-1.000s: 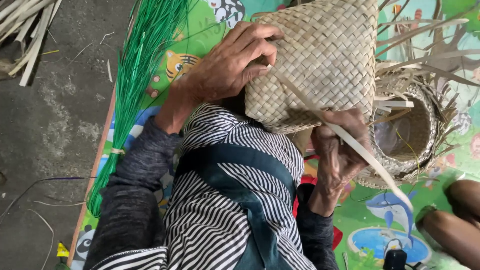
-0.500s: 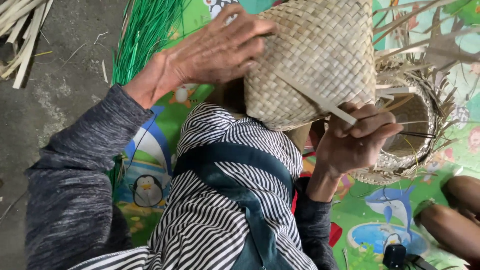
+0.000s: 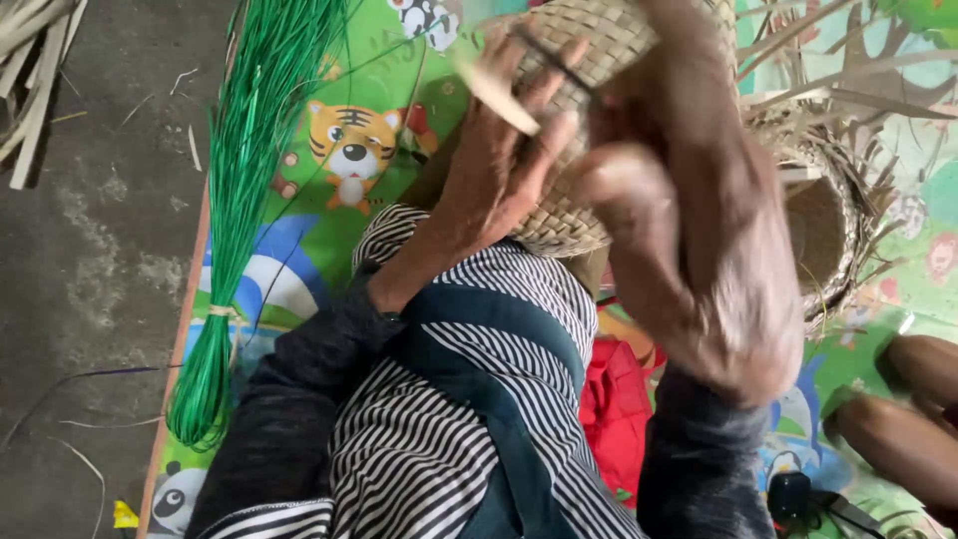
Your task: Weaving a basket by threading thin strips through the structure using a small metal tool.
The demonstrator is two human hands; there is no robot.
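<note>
Over the striped lap, the woven basket sat pressed under both hands, its top cut off by the frame. The left hand lay flat on the weave, grip open, a pale strip across its fingers. The right hand was blurred; its grip could not be told. Beside it lay a second basket, its inside unclear, and green strands on the mat.

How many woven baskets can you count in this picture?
2: one woven basket at top centre under both hands, and an unfinished basket with loose strips at the right. Others may lie hidden behind the arms.
</note>
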